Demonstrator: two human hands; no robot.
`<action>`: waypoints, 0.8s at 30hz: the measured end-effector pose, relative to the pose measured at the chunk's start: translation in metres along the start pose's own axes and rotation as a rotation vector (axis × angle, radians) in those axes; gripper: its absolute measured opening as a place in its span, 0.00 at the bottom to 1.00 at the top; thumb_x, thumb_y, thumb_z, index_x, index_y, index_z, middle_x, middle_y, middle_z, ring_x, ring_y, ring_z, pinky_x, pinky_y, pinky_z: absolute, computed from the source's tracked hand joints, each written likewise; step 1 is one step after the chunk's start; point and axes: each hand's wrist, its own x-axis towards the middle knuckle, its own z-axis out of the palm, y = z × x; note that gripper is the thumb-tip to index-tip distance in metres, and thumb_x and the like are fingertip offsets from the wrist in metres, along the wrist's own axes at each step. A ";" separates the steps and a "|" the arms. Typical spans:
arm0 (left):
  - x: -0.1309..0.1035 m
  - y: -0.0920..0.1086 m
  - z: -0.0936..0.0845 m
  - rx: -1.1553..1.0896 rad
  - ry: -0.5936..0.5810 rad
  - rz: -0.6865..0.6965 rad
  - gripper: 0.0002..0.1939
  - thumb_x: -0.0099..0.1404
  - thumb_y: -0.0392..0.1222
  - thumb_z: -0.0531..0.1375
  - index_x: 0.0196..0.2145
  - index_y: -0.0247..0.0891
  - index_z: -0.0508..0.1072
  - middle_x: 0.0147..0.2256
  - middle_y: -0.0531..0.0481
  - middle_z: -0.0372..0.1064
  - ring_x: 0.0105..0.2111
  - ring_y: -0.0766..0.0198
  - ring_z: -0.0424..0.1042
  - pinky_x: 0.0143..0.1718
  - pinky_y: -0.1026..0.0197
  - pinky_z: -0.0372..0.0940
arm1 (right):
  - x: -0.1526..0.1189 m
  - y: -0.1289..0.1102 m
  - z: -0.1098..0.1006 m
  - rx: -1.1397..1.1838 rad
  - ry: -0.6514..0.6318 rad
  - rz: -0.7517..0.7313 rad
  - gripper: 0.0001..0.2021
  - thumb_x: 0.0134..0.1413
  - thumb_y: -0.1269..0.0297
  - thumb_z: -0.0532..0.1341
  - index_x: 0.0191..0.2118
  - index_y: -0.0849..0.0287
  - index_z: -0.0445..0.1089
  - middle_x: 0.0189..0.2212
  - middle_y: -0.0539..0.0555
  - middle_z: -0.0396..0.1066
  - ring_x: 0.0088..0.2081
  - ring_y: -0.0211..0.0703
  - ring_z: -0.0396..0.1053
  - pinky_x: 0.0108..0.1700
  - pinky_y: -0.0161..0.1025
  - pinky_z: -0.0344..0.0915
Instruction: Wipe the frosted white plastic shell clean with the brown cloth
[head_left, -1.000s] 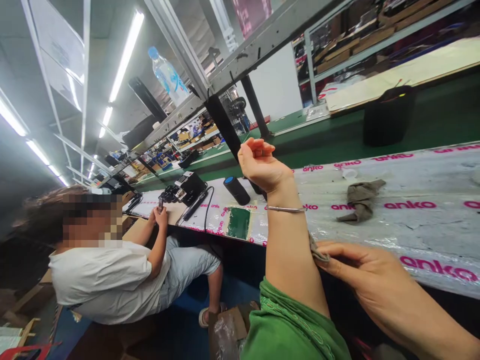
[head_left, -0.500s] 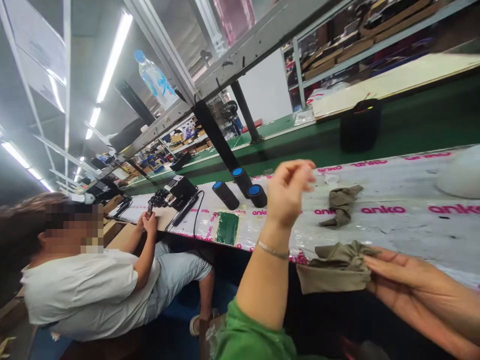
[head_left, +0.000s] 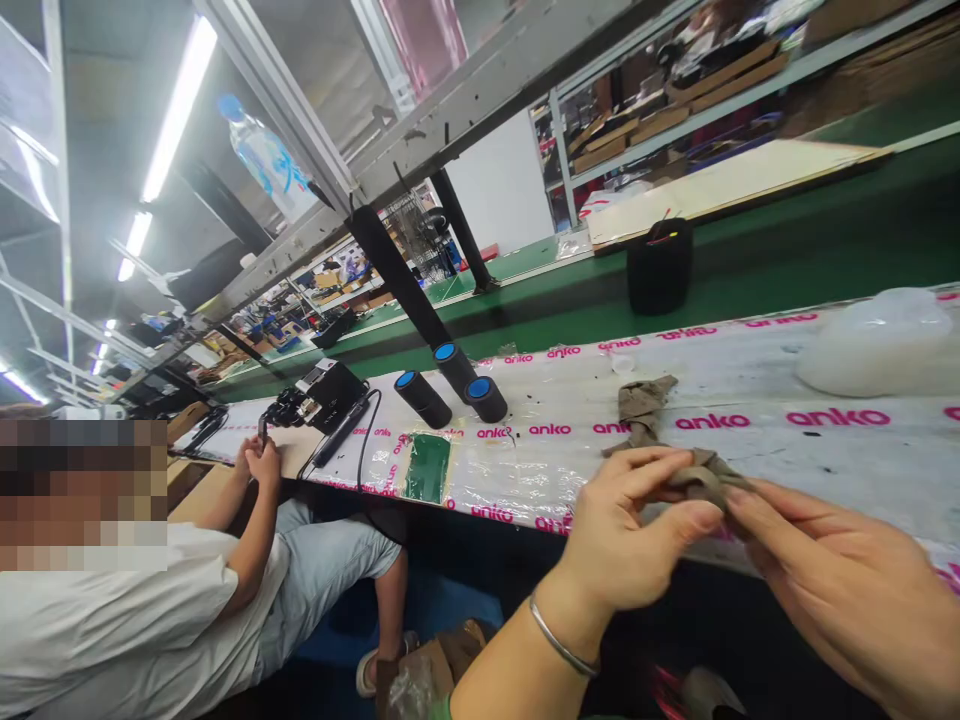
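Note:
My left hand [head_left: 630, 535] and my right hand [head_left: 832, 575] meet at the near edge of the plastic-covered bench [head_left: 750, 440]. Both pinch a small olive-brown cloth sleeve [head_left: 701, 478] between thumb and fingers. A silver bangle sits on my left wrist. A second olive cloth piece [head_left: 641, 402] lies crumpled on the bench just beyond my hands. Three black cylinders with blue tops [head_left: 450, 385] lie side by side farther left on the bench.
A seated co-worker [head_left: 187, 590] at the left handles a small part by a black device [head_left: 330, 390] with cables. A black bucket [head_left: 660, 265] stands on the green conveyor. A translucent white lump [head_left: 877, 340] lies at the right. A water bottle [head_left: 266, 160] rests overhead.
My left arm has come down from its raised position and its hand now grips the cloth sleeve that my right hand pulled off the forearm. The view has swung right.

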 end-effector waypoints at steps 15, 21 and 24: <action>0.025 0.023 0.012 0.703 -0.376 0.542 0.15 0.72 0.43 0.55 0.50 0.36 0.77 0.47 0.48 0.79 0.49 0.55 0.73 0.53 0.50 0.69 | -0.005 -0.001 -0.039 0.697 -0.557 0.419 0.34 0.51 0.30 0.56 0.45 0.54 0.79 0.56 0.64 0.63 0.56 0.61 0.65 0.50 0.50 0.71; 0.027 0.022 0.003 0.614 -0.570 0.632 0.15 0.72 0.36 0.51 0.47 0.31 0.76 0.40 0.42 0.79 0.36 0.63 0.76 0.39 0.60 0.73 | -0.026 -0.005 -0.037 0.833 -0.857 0.364 0.39 0.60 0.29 0.43 0.56 0.53 0.74 0.58 0.60 0.61 0.63 0.57 0.57 0.67 0.54 0.55; 0.022 0.015 0.006 0.555 -0.429 0.688 0.13 0.68 0.32 0.53 0.45 0.32 0.76 0.37 0.43 0.79 0.34 0.63 0.76 0.37 0.61 0.73 | -0.028 -0.007 -0.038 0.832 -0.924 0.330 0.39 0.62 0.31 0.40 0.60 0.52 0.71 0.61 0.58 0.58 0.66 0.55 0.53 0.68 0.51 0.55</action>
